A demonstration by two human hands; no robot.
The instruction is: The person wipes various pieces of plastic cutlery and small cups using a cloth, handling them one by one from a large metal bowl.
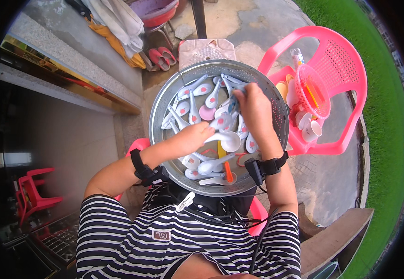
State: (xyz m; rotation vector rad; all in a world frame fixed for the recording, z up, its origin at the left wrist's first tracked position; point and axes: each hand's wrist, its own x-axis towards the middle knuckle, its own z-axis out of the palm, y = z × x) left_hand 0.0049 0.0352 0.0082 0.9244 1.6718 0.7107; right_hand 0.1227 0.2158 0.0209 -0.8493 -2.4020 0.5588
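A round perforated metal basin [160, 146] holds several white ceramic soup spoons [194, 113] with red floral marks. Over its middle, my left hand [196, 136] has its fingers closed at the handle of a white spoon [230, 142]. A blurred spoon [221, 121] lies just beyond those fingertips; whether I grip it too is unclear. My right hand [256, 108] pinches a small crumpled blue thing [235, 102], perhaps a cloth, above the spoons on the right. Among the spoons are a pink disc [207, 112] and a yellow-and-orange utensil [227, 171].
A pink plastic armchair [341, 62] on the right carries a pink basket [312, 90] and white cups [312, 131]. Behind the basin is a pale stool [207, 48]. Pink shoes [160, 59] sit by the wall. A doorway opens on the left.
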